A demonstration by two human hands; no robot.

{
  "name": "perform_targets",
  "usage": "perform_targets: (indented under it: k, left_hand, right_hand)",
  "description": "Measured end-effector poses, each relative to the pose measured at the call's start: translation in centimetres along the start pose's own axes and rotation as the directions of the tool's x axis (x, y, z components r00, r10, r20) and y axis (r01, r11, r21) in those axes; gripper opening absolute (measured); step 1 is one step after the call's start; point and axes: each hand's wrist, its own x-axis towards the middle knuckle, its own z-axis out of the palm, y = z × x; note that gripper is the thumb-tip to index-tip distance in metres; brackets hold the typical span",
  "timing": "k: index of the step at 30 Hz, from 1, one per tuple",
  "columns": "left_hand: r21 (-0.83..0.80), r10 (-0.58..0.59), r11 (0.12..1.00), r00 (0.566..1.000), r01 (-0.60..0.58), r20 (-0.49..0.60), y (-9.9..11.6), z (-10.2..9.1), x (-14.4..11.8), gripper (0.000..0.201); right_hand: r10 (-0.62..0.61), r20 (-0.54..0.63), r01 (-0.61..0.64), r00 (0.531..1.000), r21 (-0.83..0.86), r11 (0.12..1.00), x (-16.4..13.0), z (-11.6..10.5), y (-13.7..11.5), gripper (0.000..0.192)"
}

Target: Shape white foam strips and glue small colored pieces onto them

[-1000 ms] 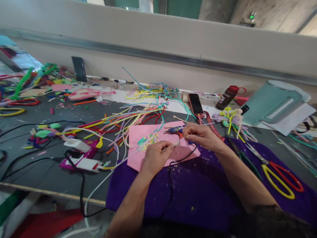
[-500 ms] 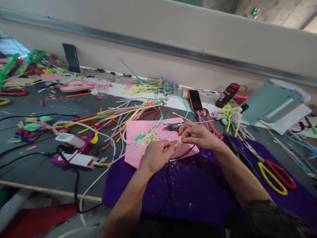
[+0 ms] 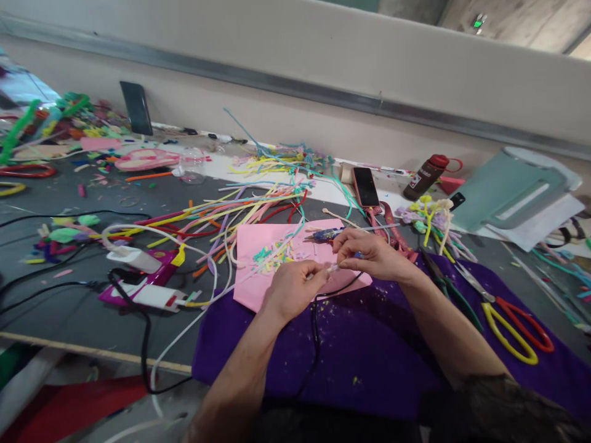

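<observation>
My left hand is closed in a pinch over a pink sheet. Opposite it, my right hand pinches too, and a small pale piece, perhaps pipe cleaner, shows between the fingertips of both hands. Behind my right hand lies a blue glue gun, its nozzle to the left and a clear glue stick at its rear. My right hand hides much of the gun; whether it touches it I cannot tell. Short coloured clippings are scattered on the pink sheet.
Long pipe cleaners spread behind and left. A power strip with chargers and cables lies left. Scissors and dark-handled pliers rest right on a purple cloth. Farther back stand a phone, a bottle and a teal container.
Both hands stay nearly in place, with slight finger movement around the small pale piece. The whole view has shifted slightly.
</observation>
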Motion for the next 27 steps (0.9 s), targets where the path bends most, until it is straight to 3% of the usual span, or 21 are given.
perform_targets:
  k: [14,23,27]
  left_hand:
    - [-0.008,0.013,1.0,1.0,-0.014,-0.016,0.14,0.02,-0.09,0.026]
    - [-0.008,0.006,1.0,1.0,-0.006,-0.023,0.13,-0.23,0.03,0.025]
    - [-0.093,-0.024,0.995,0.999,0.022,-0.021,0.11,-0.27,0.07,0.025]
  right_hand:
    - [0.013,0.0,-0.013,1.0,-0.015,1.0,0.11,0.15,0.0,0.009]
    - [0.044,-0.113,-0.035,0.993,0.078,0.996,-0.07,0.18,0.21,0.01]
    - [0.074,-0.17,-0.049,0.983,0.148,0.988,-0.06,0.06,0.18,0.013]
